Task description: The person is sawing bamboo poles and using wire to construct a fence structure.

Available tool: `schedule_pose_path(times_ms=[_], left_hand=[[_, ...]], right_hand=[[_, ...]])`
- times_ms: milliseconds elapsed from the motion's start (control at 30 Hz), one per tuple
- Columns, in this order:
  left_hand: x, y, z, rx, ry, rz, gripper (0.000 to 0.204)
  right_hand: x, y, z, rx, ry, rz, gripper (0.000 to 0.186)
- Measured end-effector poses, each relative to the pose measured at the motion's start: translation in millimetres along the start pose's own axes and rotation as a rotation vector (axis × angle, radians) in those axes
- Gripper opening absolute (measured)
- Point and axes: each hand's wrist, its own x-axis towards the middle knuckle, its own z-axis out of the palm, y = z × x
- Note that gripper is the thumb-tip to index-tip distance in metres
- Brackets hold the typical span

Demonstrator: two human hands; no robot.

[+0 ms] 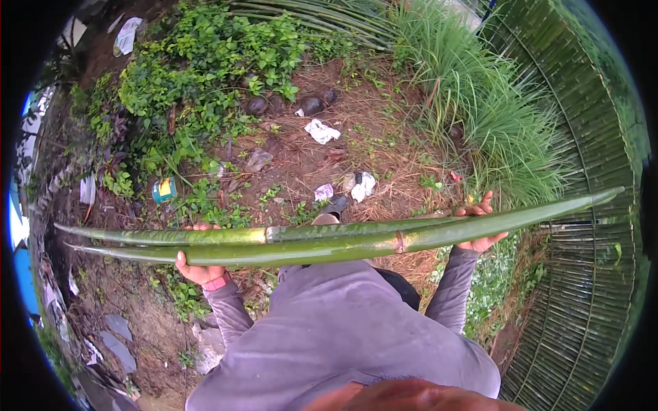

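The person stands on bare ground and holds two long green bamboo poles point(329, 241) crosswise in front of the body, level with the waist. The poles lie one against the other, almost horizontal, and run from the far left of the view up to a thin tip at the far right. Each pole shows a pale ring at a joint near the middle.

The left hand point(197, 268) is under the poles near their left part, fingers curled up and around them, so that grip is closed on the poles. A red band sits at that wrist. The right hand point(482, 225) supports the poles further right; its fingers show above and below the upper pole, and it looks wrapped around them, though the poles hide most of the palm. Both arms are in grey sleeves, and the grey shirt point(343, 329) fills the lower middle of the view.

Beyond the poles the soil point(384, 130) is brown and strewn with dry straw. White paper scraps point(321, 131) lie on it, a few dark round husks point(312, 105) sit further off, and a small blue and yellow carton point(164, 189) rests near leafy weeds point(199, 61). A thick tuft of long grass point(493, 123) grows to the right. A fence of split bamboo point(582, 288) curves along the right side.
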Motion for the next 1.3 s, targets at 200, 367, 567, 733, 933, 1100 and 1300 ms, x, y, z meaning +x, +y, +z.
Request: schedule_pose_path(times_ms=[200, 367, 567, 733, 933, 1100, 1300], left_hand=[[25.9, -32.5, 44.3, -0.052, -0.155, -0.055, 0.057], [25.4, -64.7, 64.7, -0.107, -0.228, -0.141, 0.061], [25.3, -113.3, 88.9, -0.199, -0.264, -0.319, 0.06], [35.1, -154.5, 102.9, -0.261, -0.305, -0.507, 0.056], [41.1, -196.7, 117.1, -0.249, -0.344, -0.712, 0.053], [41.0, -214.2, 129.2, -0.218, -0.341, -0.937, 0.051], [54.0, -258.9, 130.8, -0.155, -0.321, -1.09, 0.052]], right_hand=[[-36.2, -28.1, 43.6, -0.302, 0.612, -0.28, 0.07], [-61.7, -55.0, 65.5, -0.59, 1.029, -0.451, 0.069], [-138.4, -118.7, 29.6, -0.612, 1.236, -0.495, 0.061], [-191.9, -139.2, 22.3, -0.793, 1.466, -0.926, 0.048], [-241.7, -118.0, 51.8, -0.755, 1.538, -1.02, 0.044], [-342.2, -122.4, 51.9, -0.464, 1.615, -1.025, 0.041], [-336.6, -78.9, 79.5, -0.382, 1.771, -1.115, 0.041]])
